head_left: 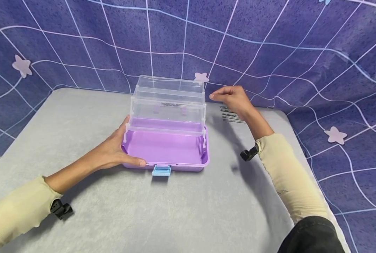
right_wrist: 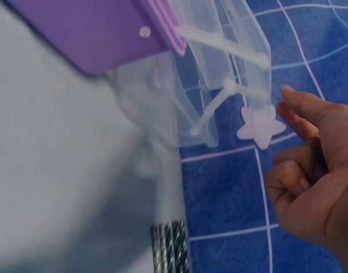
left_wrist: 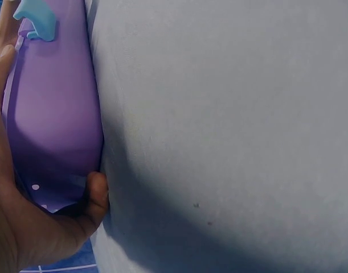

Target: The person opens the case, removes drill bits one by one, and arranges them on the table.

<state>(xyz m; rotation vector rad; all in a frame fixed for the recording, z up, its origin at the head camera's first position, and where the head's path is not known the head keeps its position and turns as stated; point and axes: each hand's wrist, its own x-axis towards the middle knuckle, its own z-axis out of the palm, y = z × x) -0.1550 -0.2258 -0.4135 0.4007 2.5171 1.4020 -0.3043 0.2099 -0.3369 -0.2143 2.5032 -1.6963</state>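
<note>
Box [head_left: 165, 149] gripped by left hand [head_left: 114, 149]; right hand [head_left: 233, 98] half-open near trays [head_left: 170, 92].

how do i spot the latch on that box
On the grey tabletop, find the open purple box with tiered clear trays. Its latch sits roughly midway along the near rim, the only light-blue part against purple and clear plastic.

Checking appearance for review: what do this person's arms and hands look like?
The left hand and right hand wear no gloves. Cream sleeves have black clip-like devices at the cuffs; the right sleeve bears a small dark mark, with black fabric higher up.
</note>
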